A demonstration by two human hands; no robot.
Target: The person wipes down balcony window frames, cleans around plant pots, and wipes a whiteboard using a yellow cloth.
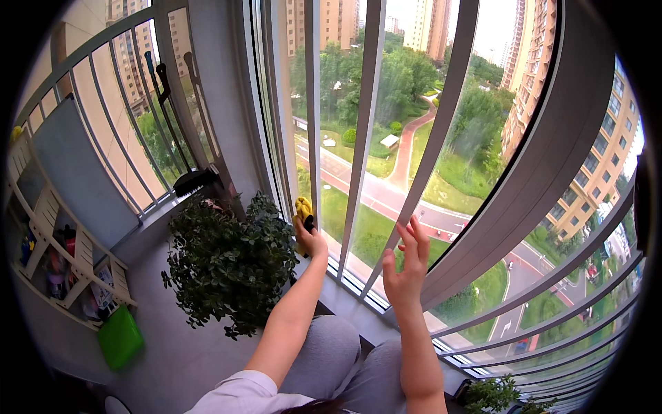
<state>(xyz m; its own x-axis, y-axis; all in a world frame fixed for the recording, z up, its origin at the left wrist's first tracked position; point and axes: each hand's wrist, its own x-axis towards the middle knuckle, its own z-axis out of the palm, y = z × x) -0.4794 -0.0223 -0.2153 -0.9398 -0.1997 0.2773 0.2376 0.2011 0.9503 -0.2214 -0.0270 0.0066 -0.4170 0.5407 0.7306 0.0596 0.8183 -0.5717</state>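
My left hand (310,240) grips a yellow cloth (303,207) with a dark patch, at the lower left end of the window frame. A grey vertical window bar (312,155) rises right beside the cloth. My right hand (407,264) is raised in front of the window bars with its fingers apart and nothing in it. Whether its fingertips touch the nearest bar (426,171) I cannot tell. A bushy green potted plant (227,264) stands just left of my left forearm, its pot mostly hidden.
A slatted shelf (83,253) holding several items stands at the left. Near its foot is a green plastic object (120,337). A black-bristled broom (196,180) leans in the corner. A smaller plant (491,394) sits low on the right. The white sill (351,302) runs below the bars.
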